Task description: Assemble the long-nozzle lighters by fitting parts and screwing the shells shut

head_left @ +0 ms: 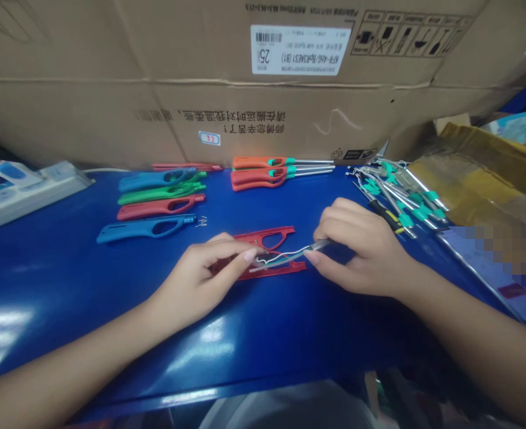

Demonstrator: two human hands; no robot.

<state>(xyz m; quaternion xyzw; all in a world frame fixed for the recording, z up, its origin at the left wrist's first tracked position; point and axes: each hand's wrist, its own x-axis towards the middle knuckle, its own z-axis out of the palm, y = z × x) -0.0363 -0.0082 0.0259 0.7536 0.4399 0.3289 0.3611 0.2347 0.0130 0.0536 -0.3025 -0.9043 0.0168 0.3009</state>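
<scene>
Between my hands runs a thin lighter assembly (285, 257) with a white wire and a green part. My left hand (220, 271) pinches its left end between thumb and fingers. The right end, a grey metal tube, is gripped by my right hand (356, 247). Below and behind it, two red handle halves (285, 271) lie on the blue table (245, 351), partly hidden by my left hand. Blue, green and red handle shells (133, 229) lie in a column to the left. Two assembled lighters (263, 177), orange and red, lie farther back.
At the back right are several metal tubes with green parts (423, 211) and a black-yellow screwdriver (385, 215). A phone (490, 268) lies at the right. A power strip (34, 193) is at the left; a cardboard box (111, 89) stands behind. Small screws (202, 221) lie by the shells.
</scene>
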